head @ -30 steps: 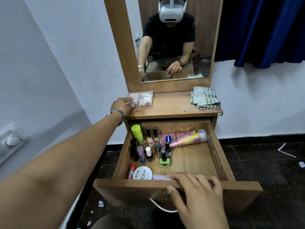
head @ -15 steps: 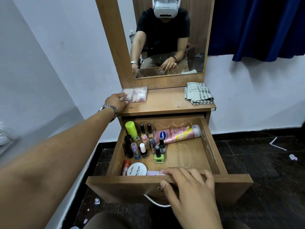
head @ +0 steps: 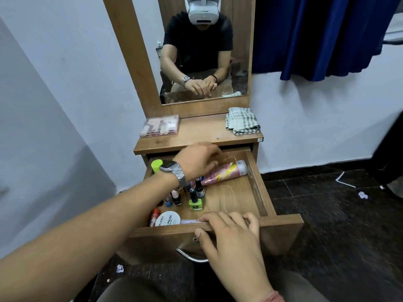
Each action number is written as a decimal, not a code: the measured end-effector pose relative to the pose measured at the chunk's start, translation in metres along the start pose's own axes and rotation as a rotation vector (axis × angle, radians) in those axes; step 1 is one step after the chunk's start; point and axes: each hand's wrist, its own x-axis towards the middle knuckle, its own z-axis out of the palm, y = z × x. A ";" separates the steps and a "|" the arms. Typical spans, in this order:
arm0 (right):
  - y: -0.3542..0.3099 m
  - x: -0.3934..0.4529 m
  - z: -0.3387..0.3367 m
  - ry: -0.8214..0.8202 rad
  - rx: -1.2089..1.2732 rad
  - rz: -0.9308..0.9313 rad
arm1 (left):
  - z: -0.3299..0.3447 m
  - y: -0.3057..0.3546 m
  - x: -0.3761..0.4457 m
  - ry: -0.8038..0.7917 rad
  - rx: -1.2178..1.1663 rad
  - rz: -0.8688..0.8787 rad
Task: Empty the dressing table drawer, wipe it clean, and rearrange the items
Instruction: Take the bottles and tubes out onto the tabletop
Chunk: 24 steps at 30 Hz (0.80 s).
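The wooden drawer (head: 259, 188) of the dressing table stands pulled out. Inside lie a pink tube (head: 226, 172), a lime-capped bottle (head: 156, 165), several nail polish bottles such as a green one (head: 195, 202), and a white round tin (head: 168, 219). My left hand (head: 197, 161) is blurred over the back of the drawer, above the pink tube's left end; its fingers hang curled and I cannot tell if they touch it. My right hand (head: 231, 232) grips the drawer's front panel, fingers over the top edge and thumb on the face.
On the tabletop (head: 202, 132) sit a clear box of pink items (head: 160, 125) at the left and a folded checked cloth (head: 242, 120) at the right. A mirror (head: 205, 51) rises behind. Blue curtain (head: 316, 33) hangs at the right; scraps of litter dot the dark floor (head: 340, 210).
My left hand left the clear box on the tabletop and came down and right into the drawer over the pink tube. My right hand stayed on the drawer front.
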 end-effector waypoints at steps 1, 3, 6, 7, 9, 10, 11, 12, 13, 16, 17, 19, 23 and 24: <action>0.000 0.000 0.000 -0.008 -0.001 -0.005 | 0.006 0.008 0.004 -0.046 0.016 -0.012; 0.002 0.001 0.000 -0.019 0.003 -0.011 | 0.018 0.020 0.011 -0.117 0.055 -0.049; 0.003 0.001 -0.002 -0.016 0.021 -0.018 | 0.035 0.030 0.022 -0.212 0.084 -0.117; 0.003 0.001 -0.002 -0.018 0.025 -0.020 | 0.040 0.031 0.025 -0.242 0.103 -0.140; 0.004 0.002 -0.002 -0.028 0.028 -0.024 | 0.050 0.031 0.032 -0.280 0.143 -0.177; 0.005 0.002 -0.003 -0.033 0.030 -0.025 | 0.054 0.031 0.034 -0.287 0.156 -0.192; 0.005 0.002 -0.003 -0.033 0.032 -0.027 | 0.058 0.031 0.035 -0.293 0.165 -0.203; 0.004 0.003 -0.004 -0.032 0.032 -0.028 | 0.061 0.031 0.036 -0.296 0.176 -0.208; 0.004 0.003 -0.005 -0.033 0.030 -0.027 | 0.064 0.032 0.036 -0.295 0.190 -0.208; 0.004 0.004 -0.006 -0.053 0.021 -0.027 | 0.073 0.037 0.035 -0.257 0.196 -0.218; 0.004 0.005 -0.007 -0.054 0.015 -0.028 | 0.074 0.039 0.035 -0.244 0.191 -0.223; 0.004 0.005 -0.006 -0.049 0.014 -0.032 | 0.075 0.041 0.034 -0.232 0.186 -0.226; 0.003 0.004 -0.005 -0.040 0.009 -0.028 | 0.068 0.044 0.032 -0.191 0.170 -0.198; 0.003 0.004 -0.005 -0.042 0.007 -0.026 | 0.066 0.045 0.031 -0.166 0.170 -0.184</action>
